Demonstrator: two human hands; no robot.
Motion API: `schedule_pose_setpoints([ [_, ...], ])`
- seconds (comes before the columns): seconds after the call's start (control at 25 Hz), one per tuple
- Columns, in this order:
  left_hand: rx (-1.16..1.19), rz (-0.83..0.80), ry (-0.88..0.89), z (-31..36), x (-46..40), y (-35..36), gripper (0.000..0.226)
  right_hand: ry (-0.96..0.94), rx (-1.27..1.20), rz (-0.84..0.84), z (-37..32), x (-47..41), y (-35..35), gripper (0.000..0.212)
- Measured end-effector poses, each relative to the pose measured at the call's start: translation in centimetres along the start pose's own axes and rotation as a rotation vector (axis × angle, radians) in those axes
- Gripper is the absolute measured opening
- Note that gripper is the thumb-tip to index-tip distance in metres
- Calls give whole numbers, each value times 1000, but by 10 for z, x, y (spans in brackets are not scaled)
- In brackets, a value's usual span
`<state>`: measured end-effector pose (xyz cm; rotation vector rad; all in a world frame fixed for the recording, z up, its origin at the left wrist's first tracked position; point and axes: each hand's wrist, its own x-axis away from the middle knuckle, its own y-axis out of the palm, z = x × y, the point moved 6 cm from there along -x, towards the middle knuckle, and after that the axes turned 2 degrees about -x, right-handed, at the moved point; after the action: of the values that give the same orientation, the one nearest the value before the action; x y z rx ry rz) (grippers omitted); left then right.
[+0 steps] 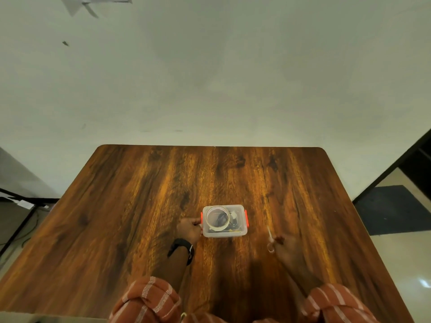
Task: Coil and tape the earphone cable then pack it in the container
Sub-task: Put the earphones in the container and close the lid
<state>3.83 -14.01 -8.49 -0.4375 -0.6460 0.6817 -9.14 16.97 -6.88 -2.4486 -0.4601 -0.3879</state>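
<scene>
– So, nearest the camera, what shows?

– 2 striped sleeves (pixel 149 297) at the near edge of the wooden table (pixel 140 194). The left hand (pixel 190 228), a dark wristband (pixel 182 249) behind it, has its fingers closed on the left orange latch (pixel 201 218) of the container (pixel 224 220). The right hand (pixel 285 247) lies well right of it, pinching pale scissors (pixel 270 238) whose blades point away.

– And inside the box?

– It is a clear, lidded tub with 2 orange latches. A tape roll (pixel 217 217) sits inside, with a dark cable (pixel 220 219) by it, probably the earphones; finer detail is too small to tell. No writing is readable.

– Room to move?

– Bare wood all round, out to the rounded far corners against a pale wall (pixel 233 78).
</scene>
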Motion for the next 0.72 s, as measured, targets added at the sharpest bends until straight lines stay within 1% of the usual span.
schedule_pose_setpoints([
  [0.08, -11, 5, 0, 1, 3, 0, 19, -45, -71, 25, -37, -4, 17, 10],
  [0.2, -2, 4, -11, 2, 5, 0, 18, -75, -111, -4, -74, -13, 49, 6],
  [0.32, -2, 23, -4, 7, 9, -2, 19, -18, -115, 10, -77, -22, 74, 4],
  [0.4, -37, 48, 35, 13, 12, -4, 20, -13, -65, 40, -77, -23, 79, 15],
  [0.48, -71, 67, 71, 18, 15, -5, 21, -61, -54, 65, -80, -19, 76, 19],
  [0.6, -88, 110, 83, 26, 19, -7, 22, -167, 1, 92, -86, -8, 65, 20],
  [0.72, -75, 127, 51, 27, 20, -8, 23, -195, 31, 57, -80, -5, 63, 24],
])
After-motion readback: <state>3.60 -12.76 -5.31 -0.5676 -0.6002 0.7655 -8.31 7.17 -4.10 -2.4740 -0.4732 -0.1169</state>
